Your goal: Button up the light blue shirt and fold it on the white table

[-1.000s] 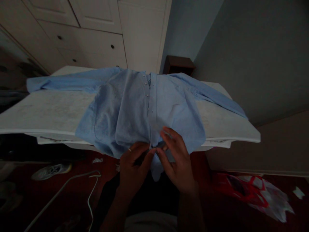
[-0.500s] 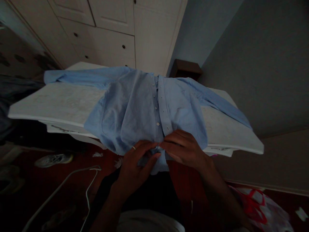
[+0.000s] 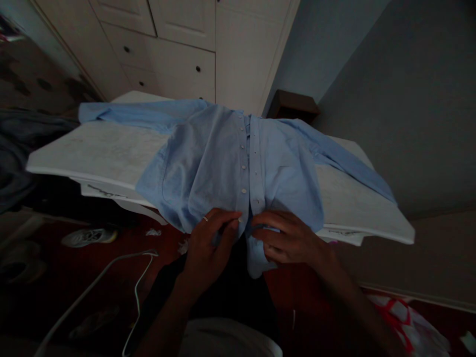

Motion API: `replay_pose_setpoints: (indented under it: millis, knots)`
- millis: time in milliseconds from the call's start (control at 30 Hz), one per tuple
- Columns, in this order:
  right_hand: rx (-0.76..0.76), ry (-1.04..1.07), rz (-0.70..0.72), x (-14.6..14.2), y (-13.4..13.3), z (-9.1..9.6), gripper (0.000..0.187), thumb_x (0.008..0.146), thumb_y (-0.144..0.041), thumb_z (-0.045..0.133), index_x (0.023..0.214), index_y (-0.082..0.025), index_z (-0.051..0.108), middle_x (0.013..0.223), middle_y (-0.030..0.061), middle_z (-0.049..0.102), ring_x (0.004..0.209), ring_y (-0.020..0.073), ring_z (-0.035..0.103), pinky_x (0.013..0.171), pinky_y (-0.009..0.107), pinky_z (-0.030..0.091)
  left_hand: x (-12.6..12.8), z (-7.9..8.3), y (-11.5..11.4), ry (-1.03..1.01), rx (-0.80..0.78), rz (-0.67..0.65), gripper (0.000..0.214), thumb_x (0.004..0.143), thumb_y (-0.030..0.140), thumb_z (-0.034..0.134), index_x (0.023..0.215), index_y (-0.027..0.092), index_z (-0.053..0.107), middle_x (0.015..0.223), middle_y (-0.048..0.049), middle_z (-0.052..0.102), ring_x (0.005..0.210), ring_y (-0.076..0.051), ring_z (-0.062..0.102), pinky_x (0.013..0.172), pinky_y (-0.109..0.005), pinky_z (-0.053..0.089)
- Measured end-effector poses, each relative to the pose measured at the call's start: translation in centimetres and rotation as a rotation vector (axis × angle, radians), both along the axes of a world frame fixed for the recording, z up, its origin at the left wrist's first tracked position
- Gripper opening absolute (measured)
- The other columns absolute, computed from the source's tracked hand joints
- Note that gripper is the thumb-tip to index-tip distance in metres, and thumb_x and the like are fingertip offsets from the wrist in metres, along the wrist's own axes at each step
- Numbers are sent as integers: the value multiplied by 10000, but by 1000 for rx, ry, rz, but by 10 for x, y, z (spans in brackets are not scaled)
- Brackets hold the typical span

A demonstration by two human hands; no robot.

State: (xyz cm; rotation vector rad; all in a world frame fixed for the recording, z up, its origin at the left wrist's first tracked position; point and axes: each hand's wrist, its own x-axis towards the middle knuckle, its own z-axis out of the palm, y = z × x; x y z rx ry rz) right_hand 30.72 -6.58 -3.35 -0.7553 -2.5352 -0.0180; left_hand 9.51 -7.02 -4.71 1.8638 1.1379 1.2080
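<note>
A light blue button-up shirt [image 3: 219,168] lies spread face up, its sleeves stretched out to both sides, across a white board [image 3: 111,151]. Its front is parted, with a row of white buttons on the left edge and buttonholes on the right edge. At the lower hem, my left hand [image 3: 211,243] pinches the button edge between thumb and fingers. My right hand [image 3: 288,235] has its curled fingers on the buttonhole edge, gripping the cloth just opposite. A flap of the hem hangs down below my right fingers.
Behind the board stands a cream cabinet [image 3: 178,64] with dark knobs. A small brown box [image 3: 293,103] sits by the wall. On the reddish floor are a shoe [image 3: 89,237], a white cord [image 3: 100,275] at left and a red-and-white plastic bag [image 3: 409,322] at right.
My hands were together at the hem and have moved apart, drawing the two front edges away from each other. The right-hand hem flap now hangs separately. The view shifted slightly.
</note>
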Motion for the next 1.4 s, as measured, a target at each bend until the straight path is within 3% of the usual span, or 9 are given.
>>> replay_pose_setpoints:
  millis: [200,433,533,633,767,1000,1233,1400]
  knots:
    - [62,89,-141,9,-9,-1,127,885,-189,577,915,-236,691,820,-8,743,602,112,633,551,234,513,9,-1,-1,-89,-1,-79,168,899,193,570,991,220,707,873,-25,692,813,-132,646,723,-250,512]
    - [-15,41,-135,6,-17,3,177,899,-170,560,897,-270,706,851,-23,746,610,89,638,558,213,506,12,-11,2,-201,-74,-152,143,880,188,602,957,217,719,840,-15,686,783,-119,637,700,-243,500]
    - [88,140,-80,4,-12,-3,100,896,-170,584,853,-210,666,758,-14,709,589,79,620,543,194,502,10,-16,3,-258,-128,-155,133,874,194,616,944,224,724,844,-11,686,791,-117,637,691,-235,493]
    - [168,158,-33,5,-9,-8,66,893,-144,576,885,-169,636,793,18,701,636,92,642,569,203,529,9,-20,5,-279,-152,-140,123,872,206,620,933,216,726,833,-14,685,779,-119,636,679,-234,490]
    - [150,103,-18,9,-11,-5,144,917,-144,495,964,-157,631,917,56,719,731,114,681,629,231,569,7,-22,6,-255,-138,-123,118,869,209,623,923,215,728,823,-11,686,772,-118,634,688,-235,494]
    - [149,7,-40,7,-11,-2,149,938,-152,499,969,-150,645,876,47,729,671,107,672,590,218,566,9,-13,3,-230,-96,-149,128,874,200,616,930,217,730,838,-14,689,788,-124,640,703,-241,500]
    - [264,132,-67,4,-12,-10,172,876,-100,601,1041,-129,639,933,82,740,811,152,711,662,254,612,13,-11,4,-181,-50,-153,134,881,198,607,906,210,737,821,-16,699,763,-121,643,685,-227,511]
    - [277,156,-98,3,-13,-15,197,862,-102,623,1054,-139,638,923,78,750,803,150,719,673,259,619,9,-17,6,-131,45,-173,179,889,142,571,936,210,729,828,-13,689,772,-111,642,697,-221,524]
